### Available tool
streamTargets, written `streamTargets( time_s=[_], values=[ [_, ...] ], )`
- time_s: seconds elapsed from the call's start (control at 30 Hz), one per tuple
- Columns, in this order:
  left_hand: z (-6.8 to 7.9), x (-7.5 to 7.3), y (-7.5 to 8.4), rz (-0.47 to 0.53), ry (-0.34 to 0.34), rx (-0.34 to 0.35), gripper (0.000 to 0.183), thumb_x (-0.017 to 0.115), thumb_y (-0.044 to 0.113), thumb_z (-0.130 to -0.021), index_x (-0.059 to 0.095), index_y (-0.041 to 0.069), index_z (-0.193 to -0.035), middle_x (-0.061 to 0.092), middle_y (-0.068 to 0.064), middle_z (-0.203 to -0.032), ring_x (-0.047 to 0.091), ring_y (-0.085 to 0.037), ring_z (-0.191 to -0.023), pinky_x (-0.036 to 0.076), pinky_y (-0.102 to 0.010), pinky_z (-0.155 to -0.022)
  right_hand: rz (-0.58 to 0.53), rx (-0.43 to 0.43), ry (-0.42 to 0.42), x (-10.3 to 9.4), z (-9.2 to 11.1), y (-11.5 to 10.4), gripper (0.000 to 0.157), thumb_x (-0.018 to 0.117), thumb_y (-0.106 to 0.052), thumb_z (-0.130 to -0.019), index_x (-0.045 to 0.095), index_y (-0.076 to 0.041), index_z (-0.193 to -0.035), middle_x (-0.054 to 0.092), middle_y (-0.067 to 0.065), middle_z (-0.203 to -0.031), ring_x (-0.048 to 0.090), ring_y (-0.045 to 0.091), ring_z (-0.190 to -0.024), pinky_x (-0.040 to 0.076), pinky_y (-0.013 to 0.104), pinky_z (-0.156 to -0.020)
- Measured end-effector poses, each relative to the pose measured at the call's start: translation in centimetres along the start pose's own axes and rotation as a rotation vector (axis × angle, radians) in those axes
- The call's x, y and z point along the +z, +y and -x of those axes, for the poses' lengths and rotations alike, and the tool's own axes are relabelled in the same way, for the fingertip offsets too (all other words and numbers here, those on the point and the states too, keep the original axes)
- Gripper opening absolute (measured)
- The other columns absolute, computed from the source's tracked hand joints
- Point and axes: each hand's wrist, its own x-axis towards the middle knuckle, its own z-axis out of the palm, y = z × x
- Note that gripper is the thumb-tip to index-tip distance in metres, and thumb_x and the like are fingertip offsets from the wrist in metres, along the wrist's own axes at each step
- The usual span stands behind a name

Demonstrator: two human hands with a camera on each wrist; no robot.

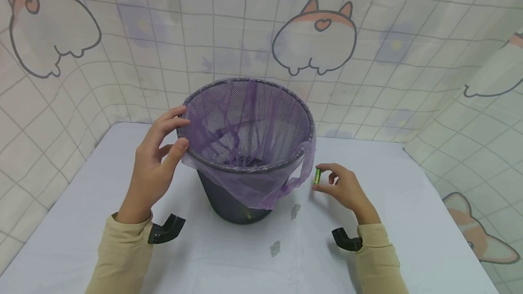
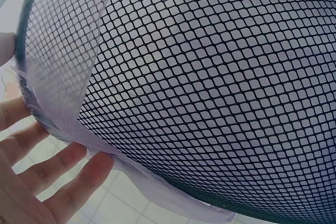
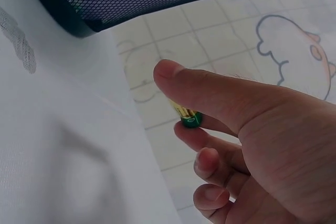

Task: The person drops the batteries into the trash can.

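A black mesh trash bin (image 1: pixel 229 203) stands upright, lined with a thin purple plastic bag (image 1: pixel 261 189) folded over its rim. My left hand (image 1: pixel 157 162) rests against the left side of that rim. Its spread fingers (image 2: pixel 68 182) touch the bag and the bin's edge in the left wrist view, with the thumb on the rim apart from them. Right of the bin, my right hand (image 1: pixel 341 185) pinches a small green and yellow battery (image 1: pixel 317 176) between thumb and fingertips, above the table. In the right wrist view the thumb hides part of the battery (image 3: pixel 190 118).
The bin stands on a white-covered table (image 1: pixel 212 262). Two small grey patches mark the cover, one near the bin (image 1: pixel 296 211) and one nearer the front (image 1: pixel 275 248). A gridded curtain (image 1: pixel 229 35) with cartoon corgis hangs behind and at both sides.
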Motion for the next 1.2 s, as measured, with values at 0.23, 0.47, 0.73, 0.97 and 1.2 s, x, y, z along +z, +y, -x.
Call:
streamTargets(
  time_s=[0.23, 0.47, 0.73, 0.97, 1.2],
  values=[
    [0.0, 0.0, 0.0, 0.004, 0.000, -0.001, 0.033, 0.056, 0.008, -0.096, 0.056, 0.006, -0.129, 0.047, -0.003, -0.148, 0.044, -0.013, -0.137, 0.049, -0.011, -0.086, 0.000, 0.002, 0.009, -0.4, 0.1, -0.3, 0.052, 0.082, -0.029, -0.075, 0.065, -0.014, -0.122, 0.058, 0.015, -0.087, 0.045, 0.018, -0.073, 0.037, 0.024, -0.054],
    [0.0, 0.0, 0.0, -0.005, -0.003, -0.008, 0.033, 0.056, 0.008, -0.096, 0.057, 0.007, -0.129, 0.046, -0.001, -0.148, 0.044, -0.013, -0.137, 0.048, -0.012, -0.087, 0.015, -0.011, 0.025, -1.0, 0.3, -1.0, 0.050, 0.083, -0.030, -0.075, 0.066, -0.016, -0.120, 0.057, 0.010, -0.085, 0.047, 0.017, -0.074, 0.038, 0.024, -0.056],
    [0.0, 0.0, 0.0, -0.004, -0.002, -0.010, 0.033, 0.056, 0.008, -0.096, 0.057, 0.007, -0.129, 0.047, -0.001, -0.148, 0.044, -0.013, -0.137, 0.049, -0.013, -0.086, 0.028, -0.050, 0.046, -1.5, 0.6, -1.9, 0.048, 0.083, -0.028, -0.074, 0.067, -0.019, -0.119, 0.057, 0.002, -0.085, 0.047, 0.015, -0.076, 0.039, 0.024, -0.059],
    [0.0, 0.0, -0.1, 0.003, -0.001, -0.006, 0.033, 0.057, 0.008, -0.096, 0.056, 0.006, -0.129, 0.047, -0.002, -0.148, 0.044, -0.013, -0.136, 0.049, -0.012, -0.086, 0.037, -0.078, 0.067, -1.9, 0.9, -2.5, 0.049, 0.084, -0.027, -0.074, 0.067, -0.019, -0.119, 0.055, -0.001, -0.083, 0.047, 0.015, -0.076, 0.039, 0.024, -0.060],
    [0.0, 0.0, -0.2, -0.004, -0.002, -0.005, 0.034, 0.057, 0.008, -0.096, 0.056, 0.007, -0.129, 0.047, -0.002, -0.148, 0.044, -0.013, -0.137, 0.049, -0.012, -0.087, 0.042, -0.136, 0.091, -2.4, 1.2, -3.1, 0.047, 0.084, -0.025, -0.074, 0.067, -0.017, -0.117, 0.056, -0.002, -0.086, 0.047, 0.013, -0.076, 0.039, 0.023, -0.063]
  ],
)
